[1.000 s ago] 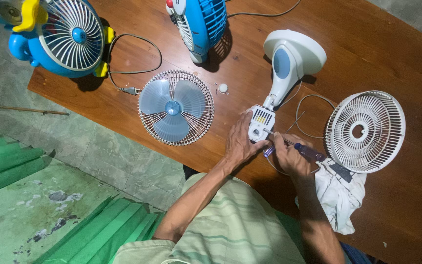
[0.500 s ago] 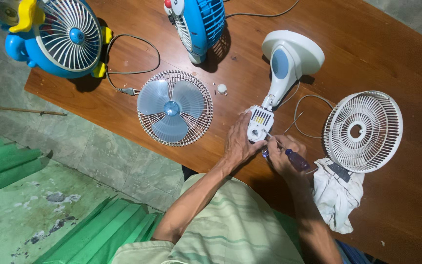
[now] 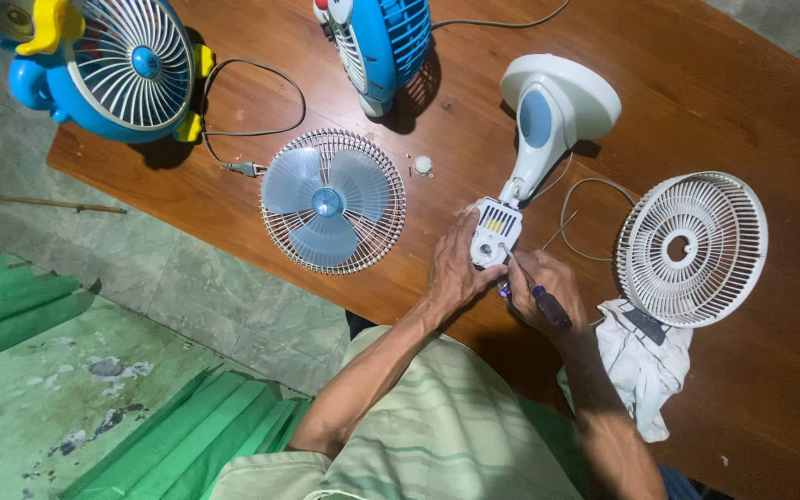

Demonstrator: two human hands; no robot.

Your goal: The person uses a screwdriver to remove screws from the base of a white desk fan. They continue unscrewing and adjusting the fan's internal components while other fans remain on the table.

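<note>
Fingers of the left hand point(image 3: 451, 268) wrap the white fan motor point(image 3: 493, 231) on the wooden table point(image 3: 743, 102). It looks light and breakable. Right hand point(image 3: 548, 294) grips a screwdriver point(image 3: 541, 298).

Upper left of the frame: blue toy-like fan point(image 3: 104, 65) with yellow trim. Top centre: blue fan point(image 3: 383, 42) standing upright. Centre: wire grille with pale blue blades point(image 3: 332, 201), lying flat on the wooden table point(image 3: 743, 93). Right: white grille point(image 3: 692, 248), white rag point(image 3: 636, 363) just below. Small white cap point(image 3: 423, 165) near the centre.
</note>
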